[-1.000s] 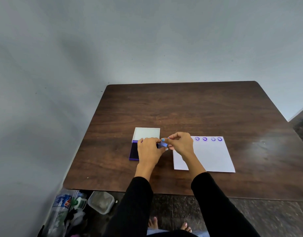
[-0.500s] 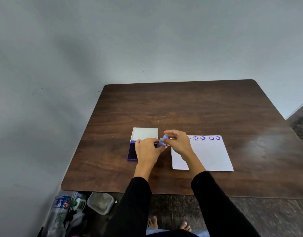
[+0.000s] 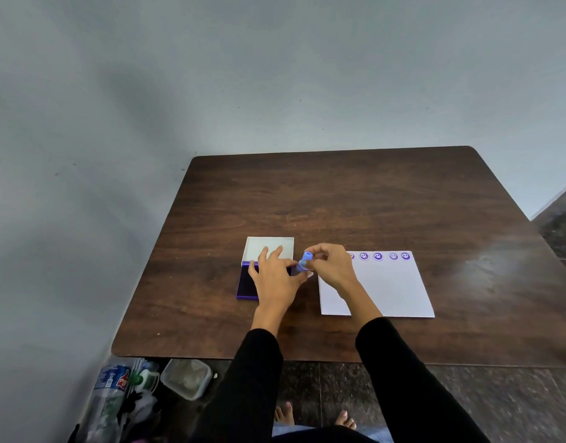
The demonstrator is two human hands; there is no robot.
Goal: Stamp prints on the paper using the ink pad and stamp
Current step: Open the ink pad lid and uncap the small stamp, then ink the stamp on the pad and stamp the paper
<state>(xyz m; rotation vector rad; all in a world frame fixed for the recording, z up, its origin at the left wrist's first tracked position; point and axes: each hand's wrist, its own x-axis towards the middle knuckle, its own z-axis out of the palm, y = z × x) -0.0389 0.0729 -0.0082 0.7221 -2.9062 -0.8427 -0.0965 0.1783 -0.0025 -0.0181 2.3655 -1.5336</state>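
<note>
So the right hand (image 3: 334, 266) is now lifting the pinched blue stamp (image 3: 304, 263) off the ink pad (image 3: 245, 284), left hand (image 3: 273, 276) spreading flat to steady it, probably heading to the paper (image 3: 390, 289) for another print.

ink pad (image 3: 246, 284) left on table (image 3: 339, 199) | paper (image 3: 390, 289) right (prints (image 3: 377, 256) along far edge) | stamp (image 3: 303, 263) between
</note>
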